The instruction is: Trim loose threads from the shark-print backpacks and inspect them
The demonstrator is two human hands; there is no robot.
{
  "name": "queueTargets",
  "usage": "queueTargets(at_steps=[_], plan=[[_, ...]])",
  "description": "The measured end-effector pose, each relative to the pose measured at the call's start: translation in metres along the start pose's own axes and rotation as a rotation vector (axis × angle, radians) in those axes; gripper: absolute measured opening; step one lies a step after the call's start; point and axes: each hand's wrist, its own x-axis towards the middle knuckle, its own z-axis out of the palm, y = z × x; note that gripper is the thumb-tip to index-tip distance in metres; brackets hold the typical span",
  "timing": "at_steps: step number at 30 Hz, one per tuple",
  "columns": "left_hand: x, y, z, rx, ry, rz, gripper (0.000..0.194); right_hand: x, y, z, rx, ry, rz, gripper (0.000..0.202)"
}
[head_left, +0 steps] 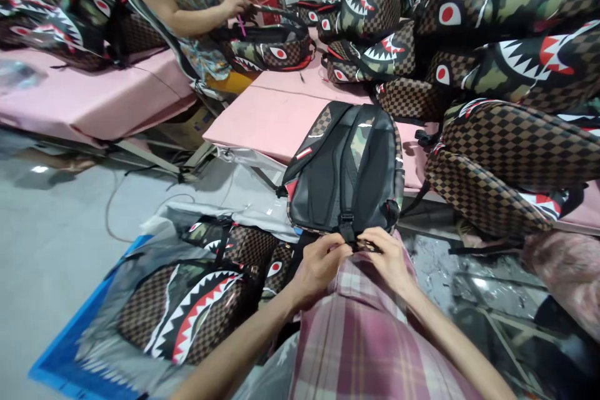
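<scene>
A black backpack (323,194) with checkered and camouflage trim leans on the edge of the pink table, its padded back and shoulder straps facing me. Just below the strap's black buckle (346,219), my left hand (323,259) pinches the end of the shoulder strap (347,234). Close beside it, my right hand (382,256) is closed, thumb and fingers together, on the same dark strap end. Both hands are in front of the plaid apron (356,325), at the bag's bottom edge. The fingertips partly hide the strap end.
Finished-looking shark-print backpacks pile up on the pink table (262,112) to the right, a checkered one (520,144) nearest. Lower left, a blue bin (60,356) lined with clear plastic holds more bags. Across the table, another person's hand (234,5) is at an open bag (267,53).
</scene>
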Motion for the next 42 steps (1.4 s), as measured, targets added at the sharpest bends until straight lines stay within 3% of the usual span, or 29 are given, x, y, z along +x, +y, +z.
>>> queueTargets(at_steps=[3,7,9,11,13,14,17,21,25,29,31,37,42], plan=[[-0.003,0.007,0.009,-0.031,0.116,-0.032,0.013,-0.008,-0.003,-0.007,-0.062,-0.071,-0.056,0.028],[0.002,0.017,0.018,-0.25,0.023,-0.178,0.018,-0.009,-0.007,-0.015,-0.166,-0.104,-0.062,0.031],[0.004,0.022,0.02,-0.421,-0.022,-0.376,0.016,-0.008,-0.007,-0.018,-0.139,-0.07,-0.013,0.028],[0.009,0.026,0.022,-0.659,-0.059,-0.701,0.019,-0.008,-0.007,-0.021,-0.061,-0.009,0.061,0.021],[0.017,0.031,0.024,-0.937,-0.166,-0.969,0.031,-0.008,-0.007,-0.022,0.001,0.027,0.098,0.016],[0.023,0.034,0.026,-1.062,-0.25,-1.025,0.035,-0.009,-0.008,-0.023,0.009,0.029,0.096,0.016],[0.04,0.048,0.03,-1.274,-0.393,-0.997,0.034,-0.015,-0.013,-0.024,-0.029,0.059,0.042,0.02],[0.047,0.067,0.036,-1.341,-0.332,-1.012,0.035,-0.03,-0.016,-0.026,-0.094,0.151,-0.045,0.024],[0.04,0.071,0.037,-1.359,-0.267,-1.046,0.038,-0.041,-0.017,-0.027,-0.18,0.207,-0.128,0.027],[0.038,0.068,0.035,-1.487,-0.436,-1.111,0.043,-0.041,-0.016,-0.029,-0.199,0.262,-0.078,0.022],[0.037,0.067,0.035,-1.502,-0.464,-1.116,0.041,-0.042,-0.014,-0.028,-0.19,0.246,-0.053,0.02],[0.03,0.067,0.043,-1.431,-0.315,-1.172,0.032,-0.058,-0.011,-0.018,-0.288,0.271,-0.146,0.021],[0.03,0.06,0.049,-1.384,-0.276,-1.176,0.032,-0.069,-0.011,-0.015,-0.354,0.254,-0.246,0.023]])
